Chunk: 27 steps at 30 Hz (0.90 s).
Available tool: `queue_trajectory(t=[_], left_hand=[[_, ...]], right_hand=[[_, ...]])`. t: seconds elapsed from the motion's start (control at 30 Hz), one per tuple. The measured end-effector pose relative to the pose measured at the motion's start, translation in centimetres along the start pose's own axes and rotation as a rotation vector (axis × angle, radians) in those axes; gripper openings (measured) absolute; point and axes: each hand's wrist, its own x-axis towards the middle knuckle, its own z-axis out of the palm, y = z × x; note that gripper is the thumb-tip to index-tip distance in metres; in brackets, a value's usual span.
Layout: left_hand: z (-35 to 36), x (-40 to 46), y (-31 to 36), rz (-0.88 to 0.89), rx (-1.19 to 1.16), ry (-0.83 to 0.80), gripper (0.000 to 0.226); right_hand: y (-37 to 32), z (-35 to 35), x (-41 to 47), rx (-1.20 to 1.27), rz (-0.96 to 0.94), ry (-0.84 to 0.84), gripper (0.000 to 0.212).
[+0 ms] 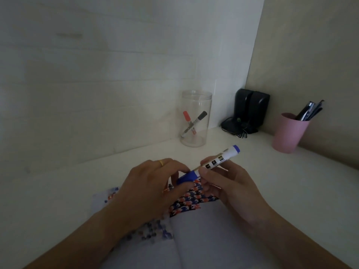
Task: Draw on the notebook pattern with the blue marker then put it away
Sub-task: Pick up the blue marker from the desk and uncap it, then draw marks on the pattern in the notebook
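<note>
Both hands gripped the cylindrical blue marker (208, 165): left hand (153, 183) pinched its smooth cap, right hand (223, 183) its barrel, over the patterned notebook (194, 204).

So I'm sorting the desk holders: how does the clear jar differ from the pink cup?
The clear jar is see-through and taller; the pink cup is opaque and shorter. The jar stands against the back wall and holds two markers, one red-capped and one black-capped, lying low inside; the cup stands by the right wall, its dark pens poking above the rim. Both stand upright and open-topped on the white desk.
</note>
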Motion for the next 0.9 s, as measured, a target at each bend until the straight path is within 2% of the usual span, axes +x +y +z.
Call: queue_trajectory(t=[0.07, 0.2, 0.3, 0.4, 0.53, 0.67, 0.73, 0.77, 0.83, 0.87, 0.9], left_hand=[[0.0, -0.3, 0.4, 0.018, 0.005, -0.010, 0.029], [0.0, -0.3, 1.3, 0.055, 0.050, -0.032, 0.030], [-0.3, -0.4, 1.7, 0.077, 0.028, -0.070, 0.032], [-0.2, -0.3, 2.3, 0.095, -0.098, -0.123, 0.035], [-0.6, 0.2, 3.0, 0.008, -0.338, -0.065, 0.062], [-1.2, -0.1, 2.9, -0.111, -0.547, -0.104, 0.042], [-0.8, 0.1, 2.9, -0.118, -0.614, -0.106, 0.049], [-0.5, 0.1, 2.4, -0.097, -0.590, -0.146, 0.050], [-0.9, 0.5, 2.4, 0.052, -0.391, -0.096, 0.045], [-1.4, 0.4, 2.4, 0.050, -0.337, -0.087, 0.040], [-1.6, 0.4, 2.1, 0.079, -0.284, -0.157, 0.030]], right_hand=[[0.0, 0.4, -0.2, -0.012, -0.019, 0.028, 0.037], [-0.2, 0.9, -0.6, -0.071, -0.062, 0.060, 0.017], [-0.3, 1.1, -0.7, -0.067, -0.073, 0.069, 0.029], [-0.7, 1.2, -0.9, -0.047, -0.087, 0.099, 0.042], [-1.1, 1.3, -1.1, 0.041, -0.101, 0.116, 0.045], [-1.4, 1.7, -1.2, 0.070, -0.112, 0.105, 0.046], [-1.5, 1.9, -1.4, 0.082, -0.109, 0.091, 0.046], [-1.6, 1.9, -1.5, 0.092, -0.106, 0.086, 0.044], [-1.6, 2.1, -1.6, 0.095, -0.100, 0.081, 0.041], [-1.5, 2.2, -1.6, 0.090, -0.091, 0.085, 0.040], [-1.4, 2.4, -1.6, 0.083, -0.080, 0.101, 0.037]])
